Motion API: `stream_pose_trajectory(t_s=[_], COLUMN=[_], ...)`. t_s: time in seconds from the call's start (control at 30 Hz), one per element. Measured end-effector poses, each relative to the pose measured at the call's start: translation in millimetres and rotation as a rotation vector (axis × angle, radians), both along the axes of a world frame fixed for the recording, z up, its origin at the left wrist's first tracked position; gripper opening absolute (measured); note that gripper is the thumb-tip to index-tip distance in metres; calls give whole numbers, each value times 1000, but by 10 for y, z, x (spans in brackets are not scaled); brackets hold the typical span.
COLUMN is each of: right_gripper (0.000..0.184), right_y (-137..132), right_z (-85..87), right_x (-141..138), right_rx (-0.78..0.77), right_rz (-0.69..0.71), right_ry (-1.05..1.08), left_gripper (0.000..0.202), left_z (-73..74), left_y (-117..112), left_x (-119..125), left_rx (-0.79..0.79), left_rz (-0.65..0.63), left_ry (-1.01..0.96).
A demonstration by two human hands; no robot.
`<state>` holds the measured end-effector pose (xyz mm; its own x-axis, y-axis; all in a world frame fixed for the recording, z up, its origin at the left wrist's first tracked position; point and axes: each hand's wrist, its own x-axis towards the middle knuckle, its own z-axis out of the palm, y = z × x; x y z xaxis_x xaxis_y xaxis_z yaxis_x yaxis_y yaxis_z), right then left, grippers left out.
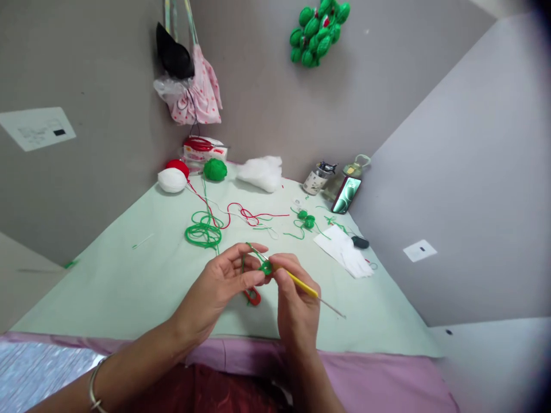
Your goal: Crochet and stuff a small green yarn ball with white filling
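My left hand [224,287] pinches a small green crocheted piece [266,267] between thumb and fingers, with green yarn looped over its index finger. My right hand [296,304] grips a yellow-handled crochet hook [303,285], its tip at the green piece and its metal end pointing right. A small red piece [253,296] hangs just below the left fingers. The green yarn strand runs back to a loose pile of green yarn [203,232] on the pale green table [129,275].
White, red and green yarn balls [172,179] sit at the table's back left, stuffing [262,172] behind. Red yarn [249,215], small green pieces [305,219], white paper [344,252], a phone [346,195] and a jar [316,179] lie to the right. Green crocheted balls [318,31] hang on the wall.
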<state>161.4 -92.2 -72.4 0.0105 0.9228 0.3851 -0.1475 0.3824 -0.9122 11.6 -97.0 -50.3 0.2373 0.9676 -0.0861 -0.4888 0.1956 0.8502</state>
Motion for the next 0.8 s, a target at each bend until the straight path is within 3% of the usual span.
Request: stream_pose_trajectory(t_s=[0.17,0.53,0.8], right_gripper=[10,9,9], right_y=[16,8,-6], right_z=[-23,-4,-12], right_x=[16,7,2], right_rx=[-73,-168,-57], right_rz=[70,37,-31], right_ry=[133,227,139], left_gripper=[31,27,27], left_z=[-24,-39,-40], left_y=[-10,52,18], left_x=[-31,34,47], left_rx=[46,46,107], left_rz=[-34,41,77], left_ry=[47,47,66])
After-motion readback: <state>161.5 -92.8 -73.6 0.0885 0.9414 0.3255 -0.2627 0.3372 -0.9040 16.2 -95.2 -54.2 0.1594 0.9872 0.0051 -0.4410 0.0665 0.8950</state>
